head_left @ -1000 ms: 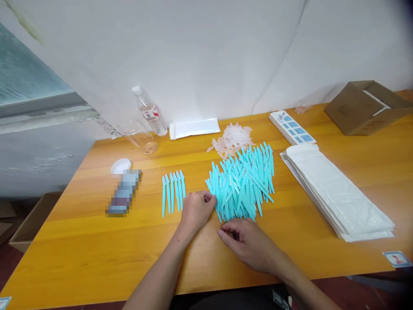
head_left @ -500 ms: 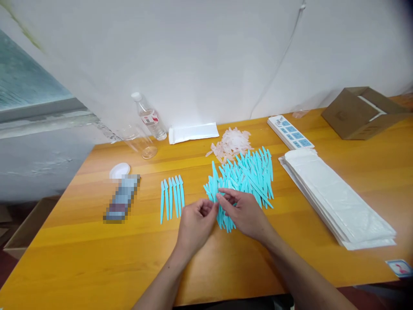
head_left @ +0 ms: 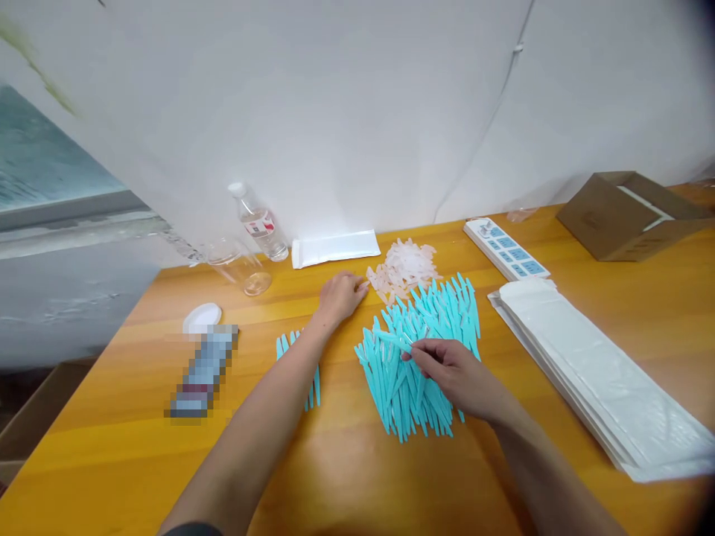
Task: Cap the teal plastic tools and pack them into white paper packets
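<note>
My right hand [head_left: 450, 368] pinches a turquoise eyebrow razor [head_left: 394, 341] between thumb and fingertips, its tip pointing left, over a broad pile of similar razors [head_left: 410, 406]. My left hand [head_left: 342, 296] is stretched to the left edge of a heap of translucent pale-pink blade caps [head_left: 407, 264]. Its fingers are curled together there; whatever lies between them is too small to make out. Under the left forearm, partly hidden, lies a row of several turquoise razors [head_left: 284, 345] set side by side.
At the back stand a water bottle [head_left: 261, 227], a clear jar [head_left: 246, 277] and a white packet [head_left: 335, 249]. To the left are a white lid [head_left: 202, 316] and a blurred phone-like object [head_left: 204, 372]. White plastic bags [head_left: 592, 365], a power strip [head_left: 506, 249] and a cardboard box [head_left: 620, 216] occupy the right.
My left hand has left the razor both hands were at and reached forward to the caps. The right hand keeps the razor, now tilted leftward instead of pointing away, slightly further right.
</note>
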